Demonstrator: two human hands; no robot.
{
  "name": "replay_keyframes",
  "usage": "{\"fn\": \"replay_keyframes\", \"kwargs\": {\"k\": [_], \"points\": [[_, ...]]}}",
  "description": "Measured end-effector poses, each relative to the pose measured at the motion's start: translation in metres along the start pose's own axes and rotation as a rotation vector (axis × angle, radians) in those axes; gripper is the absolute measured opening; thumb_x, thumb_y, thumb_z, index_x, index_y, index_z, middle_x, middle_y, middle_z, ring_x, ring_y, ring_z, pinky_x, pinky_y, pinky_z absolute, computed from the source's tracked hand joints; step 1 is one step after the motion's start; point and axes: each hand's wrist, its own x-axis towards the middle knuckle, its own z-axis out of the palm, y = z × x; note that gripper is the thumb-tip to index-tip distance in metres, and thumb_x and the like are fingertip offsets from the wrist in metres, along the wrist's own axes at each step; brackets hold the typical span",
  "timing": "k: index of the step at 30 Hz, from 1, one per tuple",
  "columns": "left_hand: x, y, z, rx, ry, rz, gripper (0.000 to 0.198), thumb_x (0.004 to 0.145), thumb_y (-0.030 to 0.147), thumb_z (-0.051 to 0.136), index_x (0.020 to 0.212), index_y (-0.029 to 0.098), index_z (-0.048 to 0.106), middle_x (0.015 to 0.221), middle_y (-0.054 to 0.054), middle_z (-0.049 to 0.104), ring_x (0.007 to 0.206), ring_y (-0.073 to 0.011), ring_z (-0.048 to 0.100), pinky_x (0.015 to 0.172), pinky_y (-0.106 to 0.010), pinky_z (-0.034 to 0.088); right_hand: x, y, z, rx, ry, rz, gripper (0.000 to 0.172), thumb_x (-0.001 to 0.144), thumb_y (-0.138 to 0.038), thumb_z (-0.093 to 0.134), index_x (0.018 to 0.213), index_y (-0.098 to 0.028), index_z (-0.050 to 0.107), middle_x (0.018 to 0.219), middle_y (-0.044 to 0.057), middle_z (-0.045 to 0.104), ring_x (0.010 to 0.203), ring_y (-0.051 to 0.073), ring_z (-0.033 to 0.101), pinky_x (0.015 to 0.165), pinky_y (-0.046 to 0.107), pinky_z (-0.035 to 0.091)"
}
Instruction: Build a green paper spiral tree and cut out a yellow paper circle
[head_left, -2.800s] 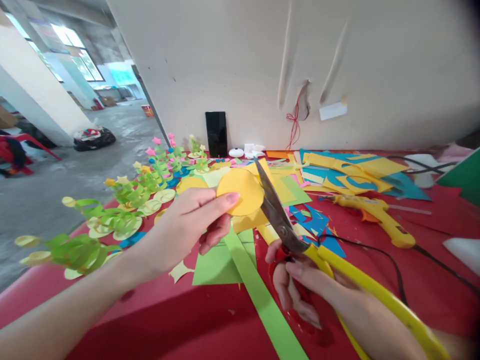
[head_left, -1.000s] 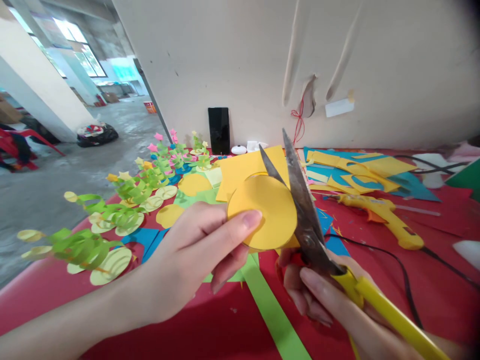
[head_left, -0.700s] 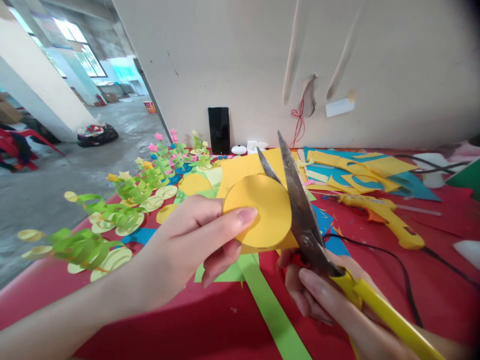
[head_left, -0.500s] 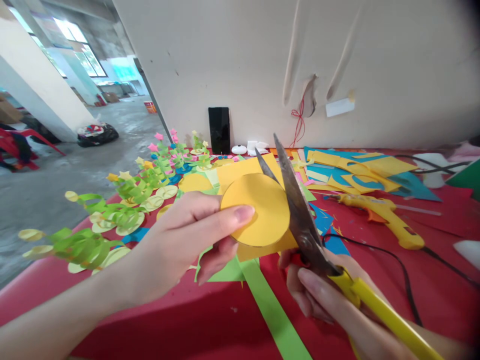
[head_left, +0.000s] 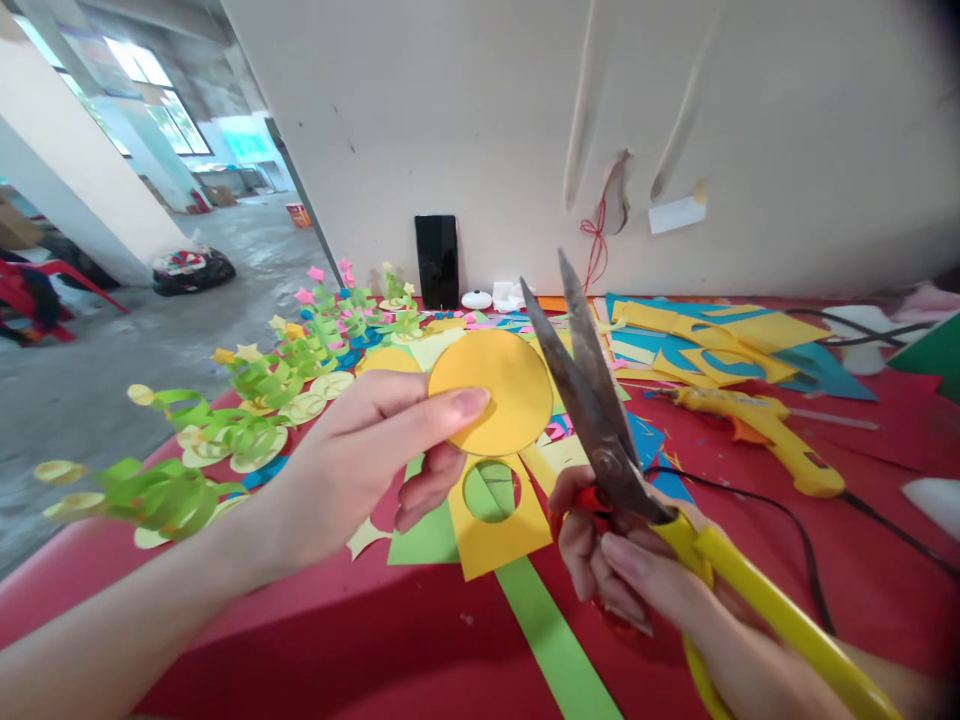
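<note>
A round yellow paper disc (head_left: 506,385) is pinched between the thumb and fingers of my left hand (head_left: 375,445). My right hand (head_left: 637,570) grips a pair of scissors (head_left: 600,420) by its yellow and red handles. The blades point upward, slightly apart, just right of the disc and with no paper between them. Below the disc is a yellow paper offcut (head_left: 480,550) with a round hole through it. Green paper (head_left: 427,535) lies partly under that offcut, and a long green strip (head_left: 555,635) runs toward me.
Curly green paper plants (head_left: 180,490) line the left side of the red table (head_left: 337,640). A yellow glue gun (head_left: 765,430) with a black cord lies right. Yellow and blue paper scraps (head_left: 720,345) are behind it. A phone (head_left: 437,262) leans against the back panel.
The yellow offcut has come away from around the disc and dropped lower, showing its hole. My left hand has shifted slightly up and left with the disc, farther from the blades.
</note>
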Motion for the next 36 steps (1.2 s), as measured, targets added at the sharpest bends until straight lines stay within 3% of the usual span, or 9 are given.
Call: {"fn": "replay_keyframes", "kwargs": {"k": [15,20,24,36], "points": [[0.001,-0.006,0.006,0.050,-0.002,0.062,0.049,0.086,0.036,0.045,0.042,0.015,0.039,0.034,0.006,0.038,0.033,-0.0031,0.039,0.038,-0.013,0.034,0.001,0.004,0.002,-0.024,0.077,-0.055,0.018,0.082,-0.032,0.045,0.088,-0.018,0.055,0.054,-0.002,0.045,0.043,0.009,0.037,0.042,0.021,0.030],[0.000,-0.006,0.007,0.043,-0.007,0.044,0.049,0.085,0.036,0.046,0.041,0.016,0.039,0.034,0.006,0.038,0.032,-0.0046,0.039,0.038,-0.015,0.037,0.001,0.002,0.002,-0.079,0.074,0.002,0.019,0.084,-0.032,0.042,0.091,-0.020,0.055,0.051,-0.003,0.043,0.045,0.010,0.042,0.044,0.022,0.035],[0.000,-0.005,0.006,0.021,-0.014,0.041,0.047,0.085,0.034,0.046,0.042,0.016,0.039,0.034,0.005,0.038,0.033,-0.0045,0.038,0.036,-0.016,0.033,0.001,0.001,-0.002,-0.123,0.047,0.013,0.023,0.085,-0.036,0.040,0.090,-0.020,0.055,0.047,-0.004,0.036,0.042,0.010,0.037,0.041,0.022,0.033],[-0.002,-0.005,0.005,-0.002,0.003,0.035,0.050,0.085,0.038,0.049,0.040,0.015,0.040,0.034,0.005,0.039,0.033,-0.0032,0.038,0.032,-0.013,0.029,0.003,-0.004,-0.006,-0.185,0.038,-0.052,0.026,0.085,-0.041,0.040,0.080,-0.020,0.055,0.050,-0.003,0.034,0.041,0.009,0.027,0.039,0.023,0.026]]}}
